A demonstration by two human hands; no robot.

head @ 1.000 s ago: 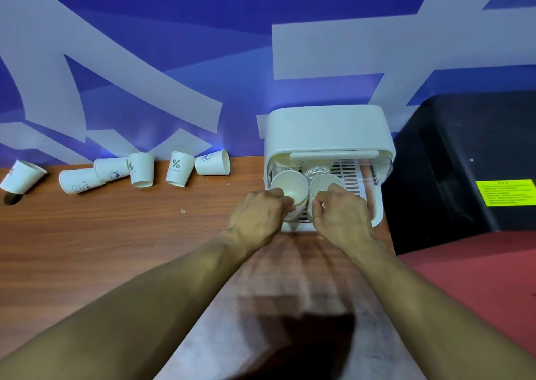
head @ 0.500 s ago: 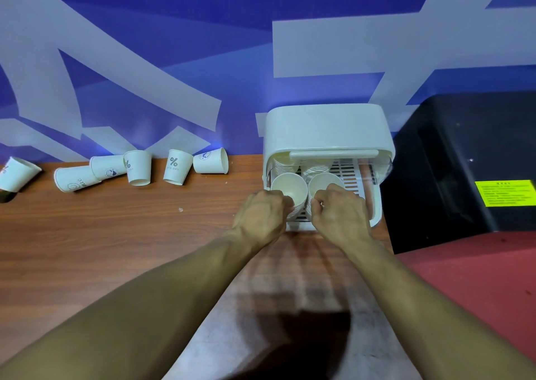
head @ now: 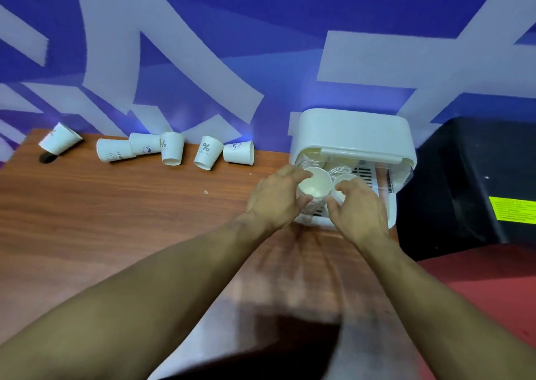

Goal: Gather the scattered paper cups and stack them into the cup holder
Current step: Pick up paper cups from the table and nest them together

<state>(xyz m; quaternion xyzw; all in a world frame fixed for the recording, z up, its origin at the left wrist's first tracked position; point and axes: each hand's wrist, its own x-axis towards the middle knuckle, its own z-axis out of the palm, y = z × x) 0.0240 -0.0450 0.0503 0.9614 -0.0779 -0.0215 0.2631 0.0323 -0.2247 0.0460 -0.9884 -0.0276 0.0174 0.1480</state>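
Two stacks of cups stand upright at the front of the holder, on its slotted tray. The left stack is held by the left hand, with the fingers curled over the far rim and the thumb at the near side. The right stack is held by the right hand, with the fingertips curled on the rim and the thumb against the wall of the cup. More nested cups are glimpsed deeper under the lid, but their number cannot be told. Six cups are left on the table, strung out in a row along the blue wall and well apart from the holder. The nearest cup lies on its side, and the farthest cup is tipped over at the table's left end. A black box is seen just right of the holder. The task is judged to be partly done: some cups are stacked and housed, while these six are yet to be gathered, nested and added.
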